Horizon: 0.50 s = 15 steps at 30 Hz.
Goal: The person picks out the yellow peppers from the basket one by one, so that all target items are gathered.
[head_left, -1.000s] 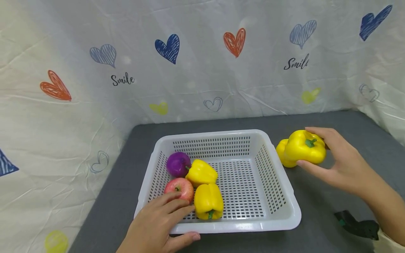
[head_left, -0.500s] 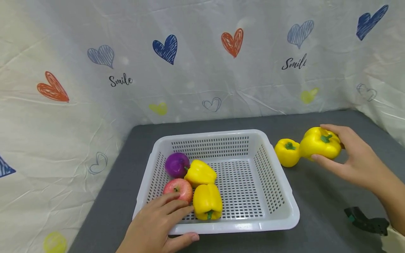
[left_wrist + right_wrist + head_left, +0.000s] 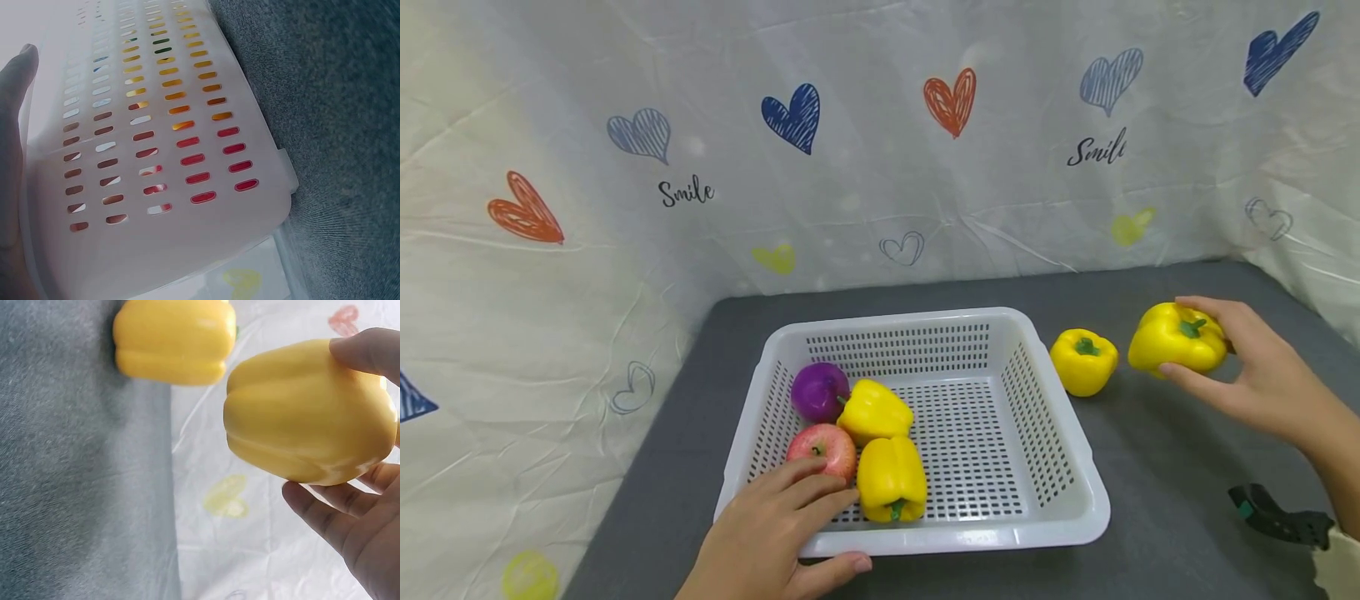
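Right hand (image 3: 1262,379) is pinching lobed yellow pepper (image 3: 1167,337), risking slip if loosening; relaxed left hand (image 3: 778,527) is touching white rectangular plastic basket (image 3: 970,538).

Goes bare at left hand (image 3: 778,521) and right hand (image 3: 1258,375). Shows a short, rounded thumbnail (image 3: 861,564) on the left. Wears pale cream cloth (image 3: 1339,562) at right forearm (image 3: 1333,458); too cropped to tell sleeve from cuff. Carries, adjoining that cloth, a dark black piece (image 3: 1285,522), curved in outline. Bears a small green patch (image 3: 1246,508) near its far end.
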### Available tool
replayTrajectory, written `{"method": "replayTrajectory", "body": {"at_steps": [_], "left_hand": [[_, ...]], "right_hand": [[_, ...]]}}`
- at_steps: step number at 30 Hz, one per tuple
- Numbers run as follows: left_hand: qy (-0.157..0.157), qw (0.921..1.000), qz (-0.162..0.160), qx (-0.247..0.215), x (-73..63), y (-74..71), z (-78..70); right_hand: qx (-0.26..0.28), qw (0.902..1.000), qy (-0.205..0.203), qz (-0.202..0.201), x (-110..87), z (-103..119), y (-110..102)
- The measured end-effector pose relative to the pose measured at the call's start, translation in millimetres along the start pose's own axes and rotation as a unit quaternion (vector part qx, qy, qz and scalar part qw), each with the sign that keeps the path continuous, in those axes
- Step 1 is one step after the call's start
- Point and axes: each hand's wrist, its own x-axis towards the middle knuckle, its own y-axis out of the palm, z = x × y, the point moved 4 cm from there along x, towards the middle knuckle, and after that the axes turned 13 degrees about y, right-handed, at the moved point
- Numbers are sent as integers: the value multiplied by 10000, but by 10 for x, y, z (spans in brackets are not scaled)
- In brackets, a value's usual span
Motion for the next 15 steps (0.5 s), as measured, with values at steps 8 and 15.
{"method": "replayTrajectory", "body": {"at_steps": [8,15], "left_hand": [[-94,9999,128,-13,-5,1,4],[-156,9997,187,-62,5,-4,0]], "right_hand": [[119,9990,160,402,24,-159,95],[107,9973,226,683,33,-269,215]]}}
